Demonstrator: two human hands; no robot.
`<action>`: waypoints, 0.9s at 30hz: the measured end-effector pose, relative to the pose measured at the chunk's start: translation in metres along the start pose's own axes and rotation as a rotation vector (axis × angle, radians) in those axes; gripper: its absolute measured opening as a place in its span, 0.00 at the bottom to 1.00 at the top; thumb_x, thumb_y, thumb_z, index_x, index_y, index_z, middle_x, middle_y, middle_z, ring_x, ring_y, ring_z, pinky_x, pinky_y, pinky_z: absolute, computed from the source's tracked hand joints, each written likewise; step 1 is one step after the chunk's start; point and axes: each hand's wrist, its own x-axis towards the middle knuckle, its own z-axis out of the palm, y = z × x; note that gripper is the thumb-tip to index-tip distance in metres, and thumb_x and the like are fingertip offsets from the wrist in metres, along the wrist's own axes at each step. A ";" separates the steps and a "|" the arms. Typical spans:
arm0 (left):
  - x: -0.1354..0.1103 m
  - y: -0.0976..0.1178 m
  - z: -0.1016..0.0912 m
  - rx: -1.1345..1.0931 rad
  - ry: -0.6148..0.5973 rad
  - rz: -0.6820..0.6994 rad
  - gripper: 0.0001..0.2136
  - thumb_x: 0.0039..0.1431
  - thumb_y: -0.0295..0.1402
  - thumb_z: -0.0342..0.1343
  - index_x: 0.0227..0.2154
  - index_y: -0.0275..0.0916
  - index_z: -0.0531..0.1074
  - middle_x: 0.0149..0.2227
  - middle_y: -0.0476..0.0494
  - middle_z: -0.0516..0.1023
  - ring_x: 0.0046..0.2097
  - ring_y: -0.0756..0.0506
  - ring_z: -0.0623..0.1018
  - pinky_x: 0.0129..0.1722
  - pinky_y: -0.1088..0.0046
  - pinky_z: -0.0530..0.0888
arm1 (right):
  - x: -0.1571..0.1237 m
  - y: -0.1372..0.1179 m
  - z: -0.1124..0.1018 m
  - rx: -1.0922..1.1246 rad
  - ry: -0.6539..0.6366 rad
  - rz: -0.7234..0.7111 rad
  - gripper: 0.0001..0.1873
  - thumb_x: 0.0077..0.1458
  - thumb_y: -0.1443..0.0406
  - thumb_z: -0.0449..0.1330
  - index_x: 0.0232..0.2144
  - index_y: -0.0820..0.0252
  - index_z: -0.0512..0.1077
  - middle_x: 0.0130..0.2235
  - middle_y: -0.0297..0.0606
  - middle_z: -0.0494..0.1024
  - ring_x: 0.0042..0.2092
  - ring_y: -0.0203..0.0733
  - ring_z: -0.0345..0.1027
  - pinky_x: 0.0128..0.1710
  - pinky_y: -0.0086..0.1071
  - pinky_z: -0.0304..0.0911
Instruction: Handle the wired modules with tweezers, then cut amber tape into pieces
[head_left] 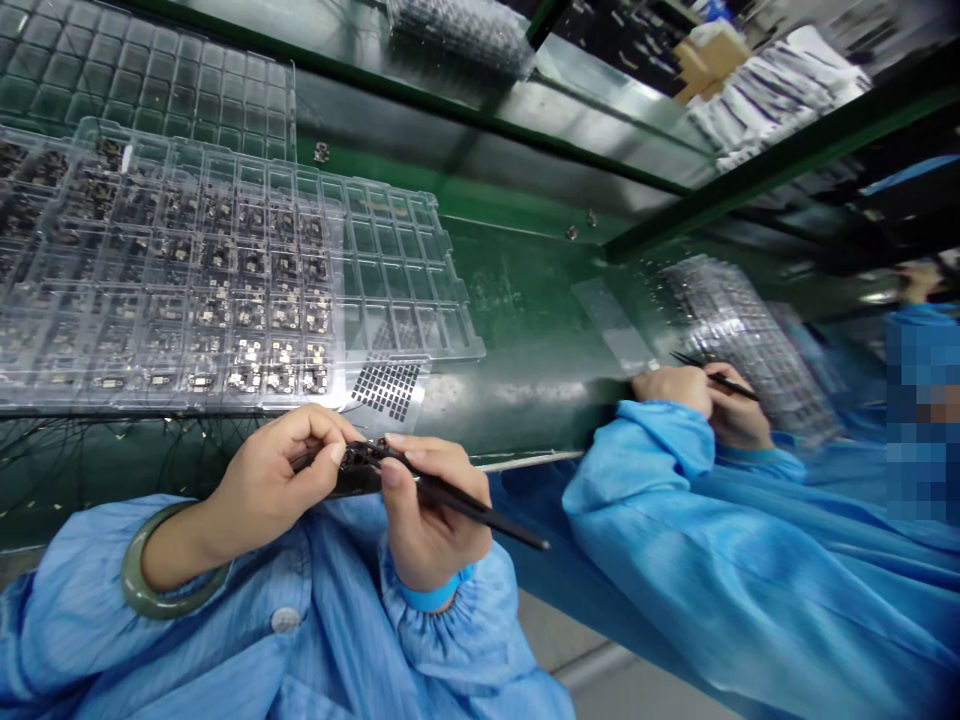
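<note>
My left hand pinches a small dark electronic part between thumb and fingertips, just off the table's front edge. Black tweezers lie in my right hand, closed around them, with their rear end pointing down to the right. The right fingertips meet the same small part; the tweezers' tips are hard to make out there. Right behind my hands lies a clear sheet of small black square pieces. To its left, a clear compartment tray holds many small electronic parts.
An empty clear tray sticks out beneath the filled one. Thin black wires run along the front edge. A green frame bar crosses at right. Beside me, a co-worker's hands hold dark tweezers near stacked clear trays.
</note>
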 end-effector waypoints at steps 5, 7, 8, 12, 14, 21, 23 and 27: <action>0.000 0.002 -0.001 0.067 0.017 0.033 0.05 0.62 0.27 0.51 0.30 0.39 0.68 0.38 0.44 0.77 0.40 0.49 0.77 0.42 0.74 0.73 | 0.012 0.000 -0.004 0.077 0.116 0.051 0.03 0.62 0.64 0.60 0.36 0.55 0.73 0.36 0.38 0.79 0.37 0.44 0.73 0.36 0.41 0.70; 0.000 0.002 -0.001 0.090 0.038 0.036 0.05 0.63 0.28 0.51 0.31 0.39 0.69 0.38 0.43 0.78 0.42 0.47 0.77 0.43 0.72 0.73 | 0.015 0.000 -0.007 0.142 0.247 0.100 0.09 0.65 0.61 0.55 0.33 0.54 0.73 0.36 0.37 0.78 0.35 0.43 0.72 0.35 0.39 0.69; 0.000 0.002 -0.001 0.096 0.047 0.039 0.05 0.63 0.29 0.51 0.31 0.39 0.69 0.39 0.43 0.78 0.43 0.47 0.77 0.44 0.72 0.73 | 0.017 0.000 -0.009 0.150 0.284 0.140 0.10 0.66 0.61 0.54 0.33 0.55 0.72 0.37 0.37 0.78 0.34 0.42 0.71 0.33 0.38 0.68; 0.000 0.003 0.001 0.035 0.049 0.016 0.06 0.63 0.31 0.52 0.31 0.38 0.69 0.40 0.43 0.77 0.33 0.50 0.77 0.34 0.74 0.74 | 0.017 0.002 -0.019 0.009 -0.024 0.361 0.07 0.63 0.62 0.56 0.37 0.57 0.74 0.36 0.38 0.79 0.30 0.38 0.70 0.31 0.33 0.67; 0.000 0.004 0.002 -0.012 0.036 -0.005 0.06 0.63 0.31 0.52 0.31 0.38 0.69 0.40 0.44 0.77 0.27 0.53 0.74 0.27 0.77 0.72 | 0.016 0.003 -0.020 0.002 -0.253 0.481 0.06 0.60 0.62 0.60 0.35 0.58 0.74 0.30 0.35 0.79 0.30 0.39 0.71 0.31 0.32 0.67; 0.000 0.002 0.003 -0.062 0.064 0.063 0.04 0.60 0.29 0.54 0.30 0.38 0.70 0.36 0.44 0.76 0.34 0.49 0.76 0.31 0.76 0.72 | 0.012 -0.002 -0.013 0.014 -0.327 0.478 0.07 0.59 0.64 0.62 0.28 0.58 0.73 0.23 0.30 0.76 0.24 0.35 0.68 0.25 0.27 0.62; 0.000 0.002 0.003 -0.069 0.078 0.090 0.04 0.59 0.28 0.56 0.29 0.38 0.70 0.34 0.45 0.76 0.34 0.50 0.75 0.30 0.76 0.72 | 0.012 -0.003 -0.013 -0.006 -0.339 0.392 0.07 0.59 0.65 0.61 0.28 0.58 0.73 0.24 0.31 0.75 0.24 0.35 0.68 0.24 0.28 0.63; 0.000 0.002 0.002 -0.050 0.087 0.114 0.06 0.59 0.27 0.56 0.27 0.39 0.69 0.31 0.47 0.75 0.33 0.50 0.74 0.29 0.77 0.71 | 0.013 -0.003 -0.014 -0.020 -0.374 0.165 0.05 0.60 0.68 0.60 0.31 0.57 0.73 0.25 0.32 0.76 0.24 0.36 0.69 0.25 0.29 0.64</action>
